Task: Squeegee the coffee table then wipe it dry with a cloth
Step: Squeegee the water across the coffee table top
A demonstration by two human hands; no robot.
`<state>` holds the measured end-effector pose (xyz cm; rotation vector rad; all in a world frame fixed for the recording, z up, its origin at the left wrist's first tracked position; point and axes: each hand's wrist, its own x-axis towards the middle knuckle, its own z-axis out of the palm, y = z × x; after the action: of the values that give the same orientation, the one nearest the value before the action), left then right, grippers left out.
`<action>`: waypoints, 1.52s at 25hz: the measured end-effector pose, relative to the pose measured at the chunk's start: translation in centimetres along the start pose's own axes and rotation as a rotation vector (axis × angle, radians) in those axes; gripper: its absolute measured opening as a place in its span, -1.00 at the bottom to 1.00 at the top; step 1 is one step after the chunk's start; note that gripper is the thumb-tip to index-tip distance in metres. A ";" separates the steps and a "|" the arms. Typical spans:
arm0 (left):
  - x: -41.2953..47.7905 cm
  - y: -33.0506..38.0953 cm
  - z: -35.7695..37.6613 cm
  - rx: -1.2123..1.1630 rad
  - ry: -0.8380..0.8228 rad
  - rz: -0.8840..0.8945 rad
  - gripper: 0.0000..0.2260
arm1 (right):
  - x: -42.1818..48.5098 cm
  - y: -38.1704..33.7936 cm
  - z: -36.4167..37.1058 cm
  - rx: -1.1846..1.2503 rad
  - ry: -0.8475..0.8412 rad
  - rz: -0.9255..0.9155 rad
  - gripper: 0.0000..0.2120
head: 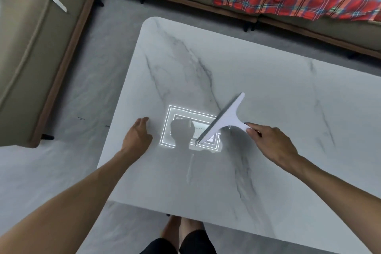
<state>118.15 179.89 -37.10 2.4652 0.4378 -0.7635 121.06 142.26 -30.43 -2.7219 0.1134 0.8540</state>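
Right hand pinches the handle end of the white squeegee, blade angled on the marble table near its centre. Left hand rests open, flat by the table's left edge.

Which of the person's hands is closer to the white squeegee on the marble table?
The right hand: its fingers grip the squeegee by the handle end. The left hand rests flat on the coffee table, off to the squeegee's left, not touching it.
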 end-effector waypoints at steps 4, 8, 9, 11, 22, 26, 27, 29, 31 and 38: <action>-2.5 -5.5 -1.2 -0.081 0.087 -0.164 -0.46 | 0.4 -9.1 3.3 -0.035 -0.085 -0.282 -0.67; -5.4 -10.9 -1.2 -0.143 0.130 -0.293 -0.49 | -0.9 -18.5 10.7 -0.150 -0.282 -0.614 -0.60; -5.9 -11.7 -0.9 -0.157 0.134 -0.304 -0.50 | -1.2 -20.4 12.4 -0.155 -0.321 -0.652 -0.62; -6.4 -13.0 0.1 -0.156 0.104 -0.317 -0.48 | -1.2 -23.2 15.2 -0.164 -0.358 -0.694 -0.64; -6.0 -5.7 5.1 0.140 -0.114 -0.061 -0.35 | -0.6 -3.3 6.7 -0.072 -0.015 -0.109 -0.70; -5.5 -5.0 5.2 0.153 -0.185 -0.099 -0.41 | -3.8 3.5 4.5 -0.066 0.033 0.106 -0.65; -5.5 -5.2 5.0 0.149 -0.184 -0.091 -0.42 | -4.5 4.2 4.2 -0.049 0.045 0.153 -0.65; -5.7 -5.7 4.3 0.107 -0.148 -0.055 -0.44 | -5.9 3.9 4.0 0.002 0.067 0.202 -0.62; -6.3 -6.8 3.6 0.003 -0.070 -0.060 -0.48 | -6.9 1.5 4.6 0.069 0.082 0.173 -0.60; -10.3 -13.4 2.6 -0.267 0.144 -0.381 -0.48 | -7.6 -16.2 15.3 0.006 -0.186 -0.422 -0.66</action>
<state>103.03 187.82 -37.93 2.2174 1.0158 -0.6250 109.08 162.18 -34.08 -2.5040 -0.4774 0.9607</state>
